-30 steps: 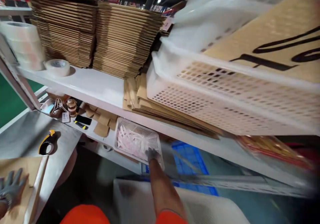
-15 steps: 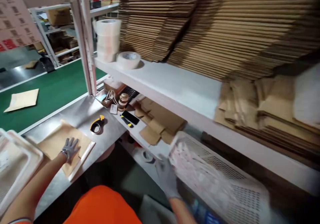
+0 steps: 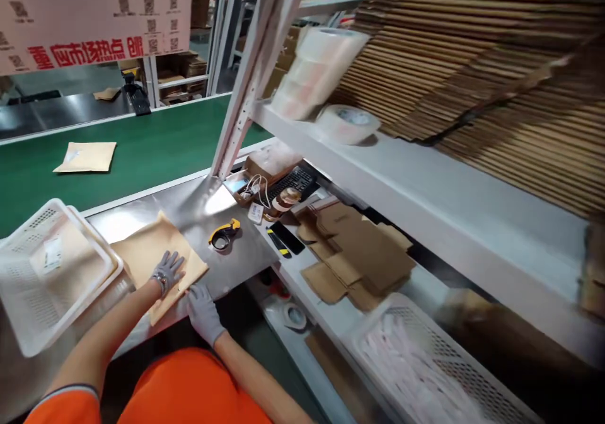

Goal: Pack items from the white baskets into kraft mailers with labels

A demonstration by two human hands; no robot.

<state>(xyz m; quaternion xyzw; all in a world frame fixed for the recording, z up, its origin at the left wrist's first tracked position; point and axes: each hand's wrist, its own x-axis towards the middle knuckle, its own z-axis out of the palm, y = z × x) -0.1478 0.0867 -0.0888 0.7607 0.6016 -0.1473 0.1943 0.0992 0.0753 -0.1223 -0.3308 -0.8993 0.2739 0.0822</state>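
A brown padded envelope lies on the steel table in front of me. My left hand, in a grey glove, rests flat on the envelope with fingers spread. My right hand, also gloved, is at the envelope's near right corner, at the table's front edge; whether it grips the corner is unclear. A yellow and black tape dispenser sits just right of the envelope.
A white perforated basket holding an envelope stands at the left. A green conveyor belt carries another envelope. Flat cardboard pieces, a keyboard and a white basket of packets lie on the low shelf; tape rolls and stacked cartons sit above.
My view has swung left from the shelf to the table. My right hand left the white basket of packets and came to the envelope's corner. My left hand stayed on the envelope.
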